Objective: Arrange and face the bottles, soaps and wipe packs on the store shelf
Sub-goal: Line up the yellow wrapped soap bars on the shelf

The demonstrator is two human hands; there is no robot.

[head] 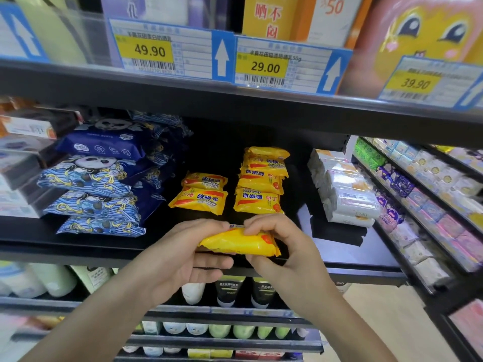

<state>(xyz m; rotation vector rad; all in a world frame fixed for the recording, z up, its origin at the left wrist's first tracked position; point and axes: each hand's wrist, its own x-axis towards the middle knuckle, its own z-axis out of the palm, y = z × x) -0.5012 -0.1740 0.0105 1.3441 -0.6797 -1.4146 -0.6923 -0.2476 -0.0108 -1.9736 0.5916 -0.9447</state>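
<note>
Gripping yellow soap pack between left hand, right hand

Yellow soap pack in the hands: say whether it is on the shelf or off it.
Off: both hands hold the yellow soap pack before the shelf edge.

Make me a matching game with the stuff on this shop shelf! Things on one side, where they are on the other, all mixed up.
Things:
1. yellow soap pack
2. blue wipe packs
3. taller yellow soap stack
4. white wrapped packs

Places:
A. stacked at the right end of the shelf
B. held in both hands, left hand and right hand
C. piled at the left of the shelf
D. behind the hands, right of the shorter soap stack

Pairs: 1-B, 2-C, 3-D, 4-A
</note>
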